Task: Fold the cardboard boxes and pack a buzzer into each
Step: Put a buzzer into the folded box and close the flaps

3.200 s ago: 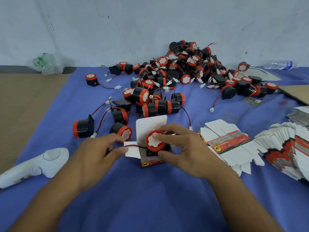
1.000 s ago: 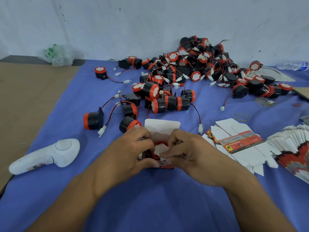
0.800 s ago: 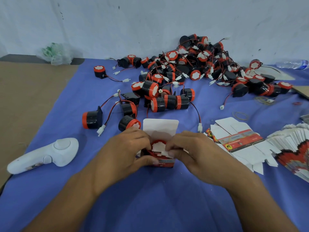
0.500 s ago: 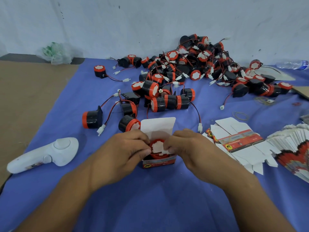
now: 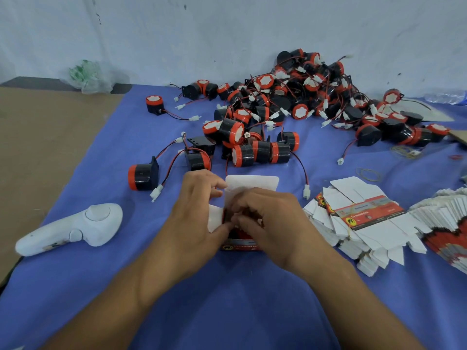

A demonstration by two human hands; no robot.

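Note:
A small red-and-white cardboard box (image 5: 240, 246) stands upright on the blue cloth, its white lid flap (image 5: 252, 183) raised at the back. My left hand (image 5: 199, 218) grips its left side, where a white side flap (image 5: 214, 218) sticks out. My right hand (image 5: 270, 223) covers the box's open top with fingers curled in, hiding what is inside. A big pile of black-and-orange buzzers (image 5: 303, 97) with red wires lies behind, and a loose buzzer (image 5: 142, 176) lies to the left.
Bundled flat box blanks (image 5: 364, 218) lie right of my hands, with a fanned row of more blanks (image 5: 449, 223) at the right edge. A white handheld controller (image 5: 73, 228) rests at the left. Rubber bands (image 5: 369, 174), a plastic bottle (image 5: 447, 97) and brown cardboard (image 5: 38, 152) are around.
The buzzer's orange face, visible in the box half a second ago, is now hidden under my right fingers. My left hand has shifted onto the left side flap.

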